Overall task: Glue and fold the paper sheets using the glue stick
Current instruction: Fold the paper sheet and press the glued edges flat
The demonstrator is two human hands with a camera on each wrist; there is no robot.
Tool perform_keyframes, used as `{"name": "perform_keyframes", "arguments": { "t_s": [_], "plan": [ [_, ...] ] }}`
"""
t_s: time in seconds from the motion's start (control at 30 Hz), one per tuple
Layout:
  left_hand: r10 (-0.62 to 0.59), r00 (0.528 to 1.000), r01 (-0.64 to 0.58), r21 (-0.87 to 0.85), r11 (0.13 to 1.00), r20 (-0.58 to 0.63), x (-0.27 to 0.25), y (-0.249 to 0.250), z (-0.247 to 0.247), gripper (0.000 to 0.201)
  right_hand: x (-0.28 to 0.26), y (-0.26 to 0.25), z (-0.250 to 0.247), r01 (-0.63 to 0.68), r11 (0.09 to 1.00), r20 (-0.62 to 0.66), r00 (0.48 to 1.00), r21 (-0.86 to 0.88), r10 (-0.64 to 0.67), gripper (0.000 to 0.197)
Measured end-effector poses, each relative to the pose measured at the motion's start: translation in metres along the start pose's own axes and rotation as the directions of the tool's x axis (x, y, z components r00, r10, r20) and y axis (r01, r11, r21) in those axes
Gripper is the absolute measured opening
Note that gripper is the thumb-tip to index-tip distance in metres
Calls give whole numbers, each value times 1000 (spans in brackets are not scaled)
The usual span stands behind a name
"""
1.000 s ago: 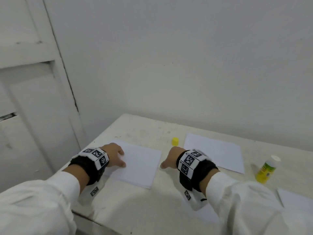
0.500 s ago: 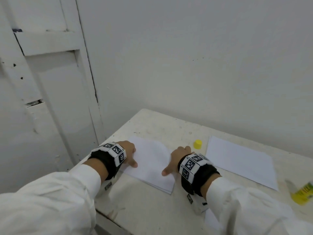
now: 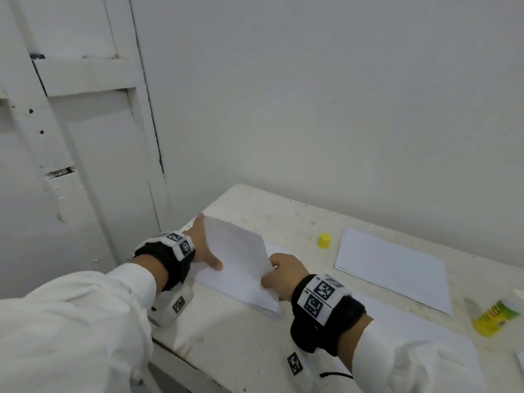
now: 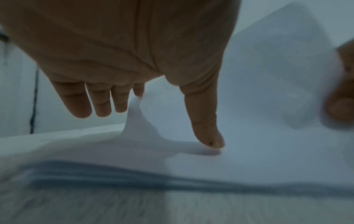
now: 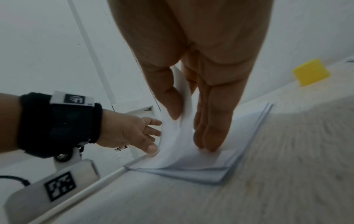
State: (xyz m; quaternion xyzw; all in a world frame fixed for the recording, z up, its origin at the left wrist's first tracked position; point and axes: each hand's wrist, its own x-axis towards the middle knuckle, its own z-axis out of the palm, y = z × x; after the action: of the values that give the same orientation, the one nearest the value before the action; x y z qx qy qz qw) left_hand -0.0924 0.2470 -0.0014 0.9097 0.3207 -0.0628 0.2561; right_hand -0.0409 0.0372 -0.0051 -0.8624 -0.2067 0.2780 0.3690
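A stack of white paper sheets (image 3: 249,293) lies at the table's left end. Its top sheet (image 3: 236,248) is raised and curved above the stack. My right hand (image 3: 272,275) pinches that sheet's right edge between thumb and fingers (image 5: 210,121). My left hand (image 3: 205,248) is at the sheet's left edge with straight, spread fingers behind it and the thumb (image 4: 208,136) resting on the paper. The glue stick (image 3: 496,319), uncapped, stands at the far right, away from both hands. Its yellow cap (image 3: 324,241) stands behind the stack.
A second pile of white sheets (image 3: 394,268) lies right of the cap. Another sheet (image 3: 402,321) lies under my right forearm. The table (image 3: 255,350) meets a white wall behind and a white door on the left; its near and left edges are close to the stack.
My right hand has moved onto the stack's right edge and lifted the top sheet. My left hand stays at the left edge, fingers now behind the raised sheet. The head view has swung left.
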Motion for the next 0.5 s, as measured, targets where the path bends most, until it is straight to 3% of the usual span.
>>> {"name": "perform_keyframes", "arguments": {
  "t_s": [0.1,0.23,0.3,0.4,0.5],
  "plan": [
    [-21,1000,20,-219,975,-2,4,-4,-14,110,-5,0,2,36,999,9,999,-13,-36,14],
    [-40,990,20,-148,989,-134,11,-17,-25,56,-15,0,3,57,997,6,998,-43,-57,20],
    [-8,989,-26,-230,973,-145,17,-24,-26,37,-17,1,4,33,999,-7,999,19,-33,15],
    [10,999,-24,-426,904,-34,17,-27,-22,29,-19,0,5,-20,990,-28,999,140,24,37],
    [-12,991,49,-278,959,133,13,-29,-15,42,-18,0,5,-52,974,-28,998,220,60,37]
  ]
}}
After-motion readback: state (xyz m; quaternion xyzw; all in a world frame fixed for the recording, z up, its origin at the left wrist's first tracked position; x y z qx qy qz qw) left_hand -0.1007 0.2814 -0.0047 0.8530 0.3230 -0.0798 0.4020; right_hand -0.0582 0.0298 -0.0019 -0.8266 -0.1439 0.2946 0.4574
